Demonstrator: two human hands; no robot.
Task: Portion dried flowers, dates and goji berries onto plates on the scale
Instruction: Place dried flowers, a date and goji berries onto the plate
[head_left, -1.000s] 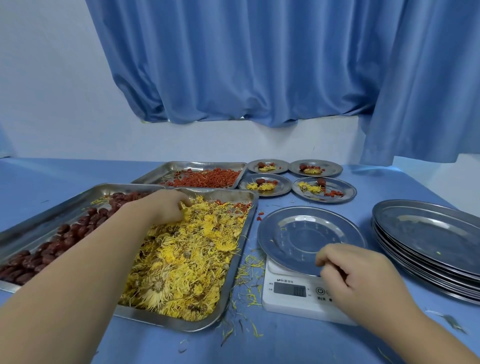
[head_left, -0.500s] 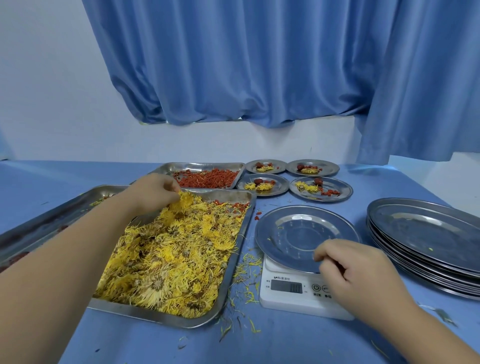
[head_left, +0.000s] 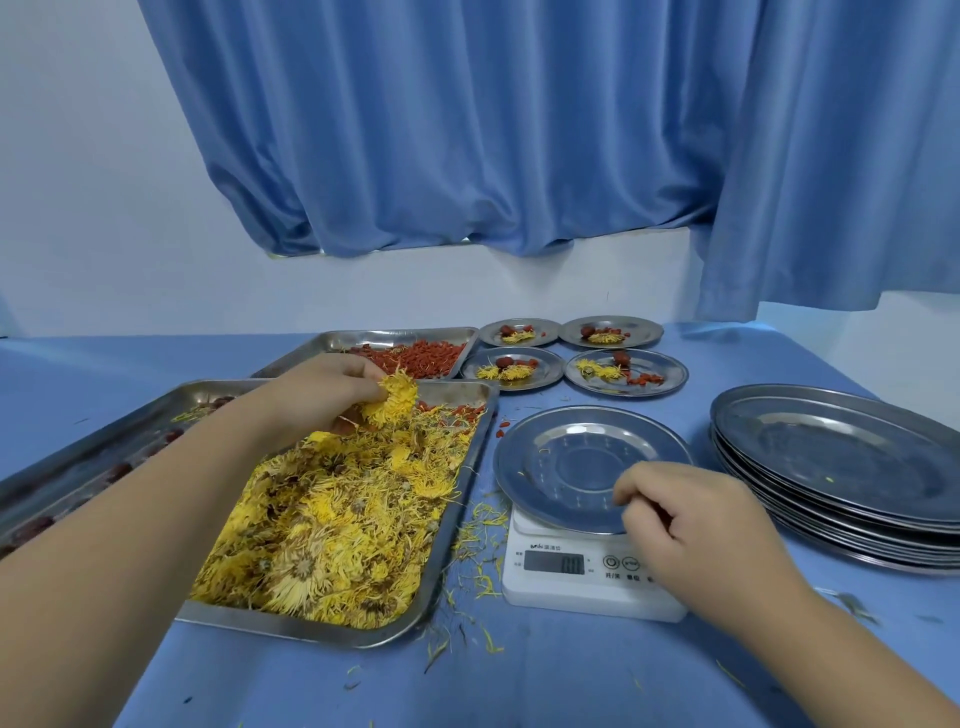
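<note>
Dried flower (head_left: 392, 397) pinched between fingertips of left grip (head_left: 322, 389), held just above far end of flower tray (head_left: 470, 488) heaped with yellow blooms. Beyond grip, goji berries (head_left: 421, 358) in second tray. To its left, dates tray (head_left: 130, 431), partly hidden by forearm. To its right, plate (head_left: 571, 457) on scale (head_left: 566, 592). Right grip (head_left: 696, 525) curled at plate's near rim; pinching or only touching, cannot tell. Farther right, stacked plates (head_left: 831, 467). Beyond scale, four filled plates (head_left: 670, 371). Loose petals on counter (head_left: 571, 675).
</note>
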